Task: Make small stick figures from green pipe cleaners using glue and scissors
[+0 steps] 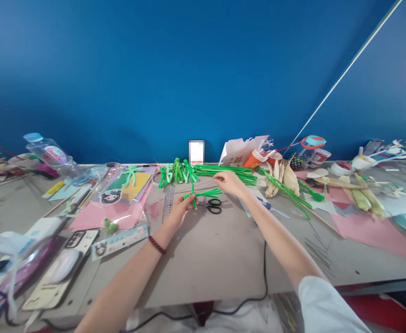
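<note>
My left hand point(184, 207) is closed around several green pipe cleaners point(208, 193) bent into a small crossed shape, whose loose ends point right. Just above those ends is my right hand point(231, 183), its fingers loosely bent and apart, with nothing visible in them. Behind it lies a long bundle of green pipe cleaners point(223, 171). Black-handled scissors point(214, 206) rest on the table below the held piece, their blades partly hidden. Several finished green pipe-cleaner figures point(178, 170) stand at the back, left of the bundle. A clear ruler point(168, 201) lies beside my left hand.
A phone point(196, 151) leans on the blue wall. At left are coloured papers point(98, 213), a plastic bottle point(52, 150) and a mouse point(64, 266) on another phone. Dried husks point(289, 178), paper cups point(253, 159) and pink paper point(379, 236) occupy the right. A black cable point(265, 268) crosses the front edge.
</note>
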### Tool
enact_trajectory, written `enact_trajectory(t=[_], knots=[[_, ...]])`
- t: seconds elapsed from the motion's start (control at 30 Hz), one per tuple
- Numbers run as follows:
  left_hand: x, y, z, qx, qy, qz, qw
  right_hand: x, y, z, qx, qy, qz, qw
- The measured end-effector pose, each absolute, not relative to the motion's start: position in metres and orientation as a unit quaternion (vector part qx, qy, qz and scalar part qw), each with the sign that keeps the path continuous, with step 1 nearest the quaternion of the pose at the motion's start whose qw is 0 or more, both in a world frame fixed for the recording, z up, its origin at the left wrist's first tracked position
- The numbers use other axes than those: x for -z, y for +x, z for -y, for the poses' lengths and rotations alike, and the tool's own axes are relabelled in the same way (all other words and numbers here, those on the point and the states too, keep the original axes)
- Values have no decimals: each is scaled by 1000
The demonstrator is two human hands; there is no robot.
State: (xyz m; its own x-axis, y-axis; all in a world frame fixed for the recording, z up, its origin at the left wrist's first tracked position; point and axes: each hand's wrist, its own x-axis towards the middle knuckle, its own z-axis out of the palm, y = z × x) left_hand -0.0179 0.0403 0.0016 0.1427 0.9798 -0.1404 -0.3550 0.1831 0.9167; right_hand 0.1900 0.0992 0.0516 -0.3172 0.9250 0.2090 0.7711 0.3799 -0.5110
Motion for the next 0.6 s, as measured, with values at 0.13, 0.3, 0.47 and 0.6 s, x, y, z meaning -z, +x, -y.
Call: enact_trajectory(t=[0.13,0.3,0.47,0.6], knots=[[1,-19,-42,-522,327,-380,690,-46,190,-132,-51,-580,805,114],[2,-19,-42,-532,297,-354,710,-36,181,-155,-18,-598,799,56],[0,-19,-42,-541,286,-348,710,-29,176,-161,-1,-604,797,8],[1,-19,-43,-550,286,-352,702,-29,175,-163,2,-603,798,0]])
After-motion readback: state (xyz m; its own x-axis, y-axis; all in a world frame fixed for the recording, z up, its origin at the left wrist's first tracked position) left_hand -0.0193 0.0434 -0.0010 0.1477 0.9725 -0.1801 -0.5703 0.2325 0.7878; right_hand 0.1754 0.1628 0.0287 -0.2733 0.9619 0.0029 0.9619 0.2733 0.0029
